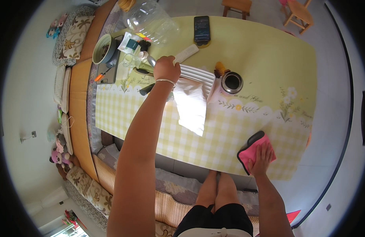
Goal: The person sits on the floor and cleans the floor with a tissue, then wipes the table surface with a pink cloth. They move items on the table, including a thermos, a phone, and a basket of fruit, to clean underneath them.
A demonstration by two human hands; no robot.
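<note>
My left hand (167, 70) reaches across the table, its fingers closed over the left end of a white ribbed box (204, 80). White tissue (192, 106) hangs from the box's near side, bright in the light. On the checked near part of the tablecloth, my right hand (263, 156) grips a folded pink cloth (251, 153) with black edging, palm down and fingers over its top. Beside the box's right end stands an open dark-mouthed metal cup (232, 82). A long white object (186, 53) lies just past my left hand.
A large clear plastic jug (149, 21) lies at the far left. Near it are a bowl (104, 49) on a dark tray (108, 74), an orange-handled tool (100, 76) and small containers. A phone (201, 29) lies at the far edge. Wooden stools (237, 5) stand beyond.
</note>
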